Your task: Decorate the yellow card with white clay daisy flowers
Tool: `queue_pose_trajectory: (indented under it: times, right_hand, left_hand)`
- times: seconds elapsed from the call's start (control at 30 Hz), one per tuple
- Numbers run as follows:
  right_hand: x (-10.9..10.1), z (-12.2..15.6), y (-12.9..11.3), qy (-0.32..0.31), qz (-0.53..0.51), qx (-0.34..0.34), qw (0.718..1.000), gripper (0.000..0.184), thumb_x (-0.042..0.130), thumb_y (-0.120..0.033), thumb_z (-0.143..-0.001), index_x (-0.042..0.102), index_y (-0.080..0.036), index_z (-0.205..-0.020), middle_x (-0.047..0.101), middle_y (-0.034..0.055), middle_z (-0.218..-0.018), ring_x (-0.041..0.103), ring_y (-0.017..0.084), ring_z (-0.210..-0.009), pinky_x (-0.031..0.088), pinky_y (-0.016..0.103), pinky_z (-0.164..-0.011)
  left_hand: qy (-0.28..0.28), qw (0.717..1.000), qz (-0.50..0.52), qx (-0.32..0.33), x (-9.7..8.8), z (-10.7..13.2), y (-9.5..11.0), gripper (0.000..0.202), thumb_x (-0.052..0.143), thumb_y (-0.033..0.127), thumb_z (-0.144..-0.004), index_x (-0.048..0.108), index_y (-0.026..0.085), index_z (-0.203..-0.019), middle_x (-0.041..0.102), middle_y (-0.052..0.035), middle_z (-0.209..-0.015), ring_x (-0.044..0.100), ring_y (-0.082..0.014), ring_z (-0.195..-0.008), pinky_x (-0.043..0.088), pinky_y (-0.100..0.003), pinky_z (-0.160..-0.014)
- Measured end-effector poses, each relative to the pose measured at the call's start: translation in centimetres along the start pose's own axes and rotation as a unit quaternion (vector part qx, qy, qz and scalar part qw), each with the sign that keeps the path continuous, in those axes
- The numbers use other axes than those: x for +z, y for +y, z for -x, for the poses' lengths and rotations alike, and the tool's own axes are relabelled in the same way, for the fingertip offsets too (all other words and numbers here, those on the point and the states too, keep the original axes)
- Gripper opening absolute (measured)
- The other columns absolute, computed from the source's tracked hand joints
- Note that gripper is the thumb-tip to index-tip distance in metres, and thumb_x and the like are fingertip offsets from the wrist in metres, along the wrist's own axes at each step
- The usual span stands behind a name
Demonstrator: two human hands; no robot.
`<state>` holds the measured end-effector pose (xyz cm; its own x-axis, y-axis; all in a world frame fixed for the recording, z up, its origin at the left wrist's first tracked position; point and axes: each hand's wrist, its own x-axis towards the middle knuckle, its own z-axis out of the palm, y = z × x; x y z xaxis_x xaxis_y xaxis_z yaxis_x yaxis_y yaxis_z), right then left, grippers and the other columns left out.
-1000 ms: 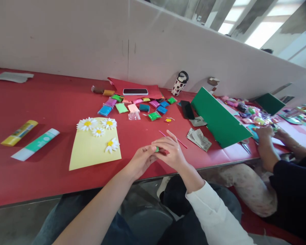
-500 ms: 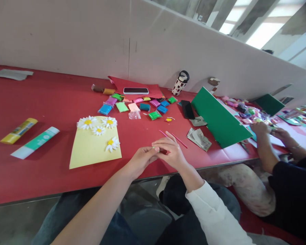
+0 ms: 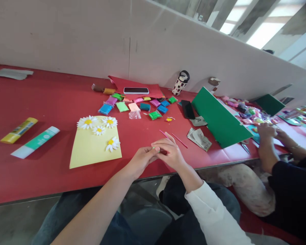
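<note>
My left hand (image 3: pixel 143 158) and my right hand (image 3: pixel 171 151) meet over the table's front edge, fingers closed together. Between their fingertips shows a tiny bit of green clay (image 3: pixel 153 148), mostly hidden by the fingers. Two thin pink sticks (image 3: pixel 180 140) lie just beyond my right hand. Left of my hands is a pale yellow card (image 3: pixel 94 149) bearing several white clay daisies (image 3: pixel 112 144) with yellow centres. Packets of coloured clay (image 3: pixel 155 115) lie scattered farther back, with a small yellow lump (image 3: pixel 169 119) near them.
A glue stick (image 3: pixel 19 130) and a green-and-white tube (image 3: pixel 35 142) lie at left. Behind are a phone (image 3: pixel 136 91) and a spotted bottle (image 3: pixel 181 82). To the right, a black phone (image 3: pixel 187 109), crumpled paper (image 3: pixel 199 139) and a green board (image 3: pixel 220 120) stand before a co-worker's hands (image 3: pixel 267 132).
My hands stay almost in place, with only slight finger movement around the green bit. At right, the co-worker's hands have shifted slightly, showing more of the scissors.
</note>
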<state>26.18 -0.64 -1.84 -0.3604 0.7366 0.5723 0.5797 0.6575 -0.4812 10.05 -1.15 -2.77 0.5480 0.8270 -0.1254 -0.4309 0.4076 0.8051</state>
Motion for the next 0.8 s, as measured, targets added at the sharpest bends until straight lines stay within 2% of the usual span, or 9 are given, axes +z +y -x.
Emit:
queue_pose_trajectory:
  times: [0.17, 0.3, 0.4, 0.5, 0.67, 0.8]
  right_hand:
    - [0.1, 0.2, 0.1, -0.010, -0.013, 0.026, 1.000, 0.013, 0.063, -0.029, -0.088, 0.073, -0.027, -0.097, 0.075, 0.0018, -0.098, 0.070, 0.018, -0.091, 0.025, 0.050, -0.118]
    - [0.0, 0.1, 0.0, 0.022, -0.087, 0.064, 0.994, 0.018, 0.070, -0.027, -0.083, 0.074, -0.028, -0.100, 0.074, 0.0029, -0.102, 0.069, 0.020, -0.096, 0.033, 0.049, -0.114]
    - [-0.3, -0.2, -0.4, 0.037, -0.158, 0.090, 0.983, 0.025, 0.074, -0.026, -0.079, 0.074, -0.029, -0.103, 0.073, 0.0036, -0.107, 0.067, 0.021, -0.102, 0.038, 0.046, -0.111]
    - [-0.5, -0.5, -0.9, 0.025, -0.181, 0.101, 0.978, 0.033, 0.078, -0.027, -0.075, 0.073, -0.031, -0.108, 0.072, 0.0034, -0.111, 0.065, 0.022, -0.107, 0.036, 0.047, -0.113]
    - [-0.4, -0.7, -1.4, 0.038, -0.202, 0.087, 0.975, 0.021, 0.079, -0.030, -0.075, 0.076, -0.029, -0.095, 0.074, 0.0042, -0.103, 0.067, 0.022, -0.099, 0.039, 0.048, -0.109]
    - [-0.4, -0.8, -1.7, 0.034, -0.196, 0.064, 0.978, 0.029, 0.081, -0.030, -0.073, 0.075, -0.030, -0.101, 0.073, 0.0038, -0.106, 0.067, 0.022, -0.102, 0.034, 0.050, -0.113]
  left_hand:
    - [0.001, 1.000, 0.006, -0.005, 0.0, 0.0, -0.1, 0.034, 0.071, 0.041, -0.082, 0.074, 0.010, -0.096, 0.074, -0.0135, -0.101, 0.066, -0.0239, -0.104, 0.043, -0.038, -0.101]
    - [0.001, 0.992, 0.119, -0.039, 0.2, 0.1, -0.2, 0.034, 0.069, 0.044, -0.083, 0.073, 0.015, -0.101, 0.074, -0.0096, -0.100, 0.066, -0.0210, -0.103, 0.043, -0.039, -0.104]
    - [-0.036, 0.978, 0.195, -0.064, 0.4, 0.1, -0.5, 0.033, 0.066, 0.044, -0.086, 0.070, 0.020, -0.108, 0.073, -0.0068, -0.105, 0.064, -0.0197, -0.107, 0.042, -0.039, -0.105]
    - [-0.071, 0.974, 0.204, -0.062, 0.5, 0.0, -0.9, 0.031, 0.065, 0.045, -0.086, 0.072, 0.020, -0.102, 0.072, -0.0063, -0.110, 0.063, -0.0197, -0.110, 0.043, -0.035, -0.103]
    - [-0.088, 0.972, 0.214, -0.049, 0.8, 0.1, -1.2, 0.039, 0.071, 0.053, -0.078, 0.073, 0.020, -0.099, 0.071, -0.0042, -0.109, 0.061, -0.0190, -0.109, 0.044, -0.031, -0.098]
    - [-0.102, 0.968, 0.226, -0.037, 1.2, 0.3, -1.2, 0.040, 0.071, 0.054, -0.077, 0.074, 0.020, -0.098, 0.071, -0.0040, -0.106, 0.061, -0.0181, -0.107, 0.045, -0.029, -0.097]
